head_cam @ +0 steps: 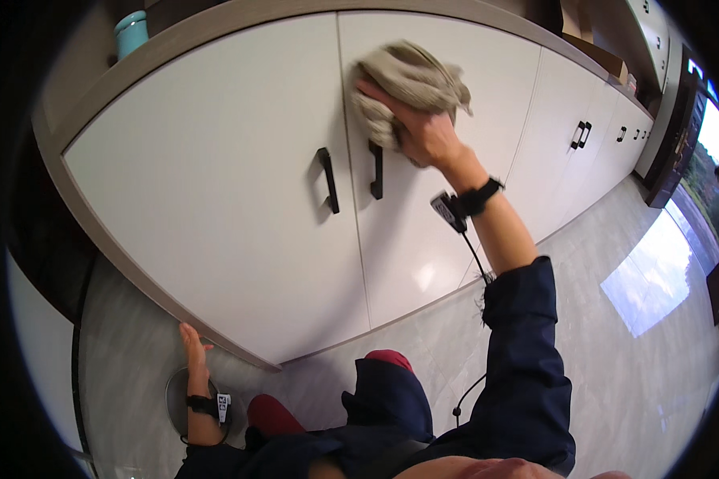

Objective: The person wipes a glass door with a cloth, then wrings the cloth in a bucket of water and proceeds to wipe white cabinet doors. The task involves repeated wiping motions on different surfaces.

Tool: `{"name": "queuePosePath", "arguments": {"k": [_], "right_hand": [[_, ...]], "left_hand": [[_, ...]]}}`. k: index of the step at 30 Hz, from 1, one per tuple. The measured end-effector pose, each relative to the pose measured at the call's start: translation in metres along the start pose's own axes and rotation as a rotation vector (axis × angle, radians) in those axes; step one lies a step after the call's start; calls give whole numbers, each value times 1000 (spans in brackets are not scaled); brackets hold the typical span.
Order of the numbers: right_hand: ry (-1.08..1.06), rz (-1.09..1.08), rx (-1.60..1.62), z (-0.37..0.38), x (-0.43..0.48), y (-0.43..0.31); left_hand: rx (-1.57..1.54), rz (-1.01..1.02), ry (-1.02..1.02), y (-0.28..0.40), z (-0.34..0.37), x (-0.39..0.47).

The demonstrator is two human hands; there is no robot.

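Note:
My right hand (428, 129) grips a bunched beige cloth (407, 75) against the upper part of a white cabinet door (467, 167). Just below the cloth is that door's black bar handle (377, 173), its top end partly covered. A second black handle (329, 179) stands on the neighbouring white door (215, 203). Low on the left, my left hand (193, 344) rests at the cabinet's wooden side edge (156, 299), fingers extended and holding nothing. Each wrist wears a black strap with a small device.
A turquoise jar (131, 35) stands on the countertop (215, 21). Cardboard boxes (596, 54) lie farther along it. Behind my left forearm is a round grey bin (177, 398) on the tiled floor (443, 353). A cable (473, 389) hangs by my right sleeve. An open doorway (716, 138) is at right.

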State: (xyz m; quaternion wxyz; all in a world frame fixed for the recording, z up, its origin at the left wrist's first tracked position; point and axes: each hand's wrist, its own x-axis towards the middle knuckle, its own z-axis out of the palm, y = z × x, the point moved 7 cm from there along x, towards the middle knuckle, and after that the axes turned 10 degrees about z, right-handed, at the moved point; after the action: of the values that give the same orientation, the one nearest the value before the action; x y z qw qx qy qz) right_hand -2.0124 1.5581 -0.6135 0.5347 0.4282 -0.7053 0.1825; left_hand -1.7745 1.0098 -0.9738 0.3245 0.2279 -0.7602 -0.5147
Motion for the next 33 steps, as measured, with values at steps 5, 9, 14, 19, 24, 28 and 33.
{"name": "queuePosePath", "arguments": {"k": [5,9,14,19,24,28,33], "right_hand": [[65,120,16,-3,32,63],[444,590,234,-38,-34,166],[687,873,-29,-97,-56,228],[579,314,-62,-40,-7,87],[336,-56,-137,-12,18,-4],[113,426,-498,-25,55,120],[539,980,-236,-119,-24,246]], "left_hand": [[19,-64,16,-11,-9,-2],[39,-86,-8,-26,-16,5],[64,-112,92,-57,-23,13],[313,-105,-34,-39,-30,15],[747,91,-399,63,5,-20],[175,378,-535,186,98,-76],[-238,800,-552,317,162,-107]]}}
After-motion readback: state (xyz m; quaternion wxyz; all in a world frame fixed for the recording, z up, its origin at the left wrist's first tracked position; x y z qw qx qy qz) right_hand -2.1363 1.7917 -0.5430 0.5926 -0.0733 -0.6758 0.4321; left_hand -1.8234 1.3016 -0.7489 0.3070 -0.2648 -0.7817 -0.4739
